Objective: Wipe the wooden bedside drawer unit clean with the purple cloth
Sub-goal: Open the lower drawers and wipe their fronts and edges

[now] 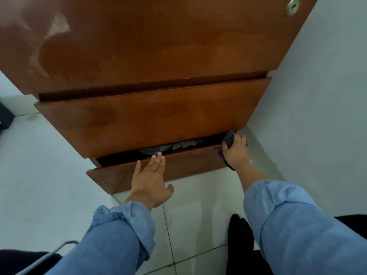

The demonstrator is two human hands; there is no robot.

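A dark object (6,116) sits at the far left edge on the pale tiled floor (39,175), too cut off to identify, and a thin grey metal bar (59,247) crosses the lower left corner. The glossy reddish-brown wooden bedside drawer unit (149,40) fills the upper middle of the view, seen from above, its flat top shining with reflected light. Below the top, the middle drawer front (151,120) stands slightly forward, and the bottom drawer (129,173) is pulled out further, with crumpled grey fabric (178,144) visible in the gap. The left hand (151,181), coming out of a rolled light-blue denim sleeve (123,231), lies flat against the bottom drawer front, fingers straight and together, their tips reaching its upper edge; its grip is fully open and holds nothing. To the right, the right hand (235,150) curls its fingers round the bunched purple cloth (228,140), so its grip is closed on the cloth, pressing it at the right end of the bottom drawer, just under the middle drawer's lower right corner. The cloth looks dark where bunched, with a brighter purple fold (220,153) showing beside the palm. A round silver metal lock (293,5) is set near the right back corner of the top. A pale grey wall (317,106) runs along the unit's right side, and a dark foot (239,231) rests on the tiles below the right forearm.
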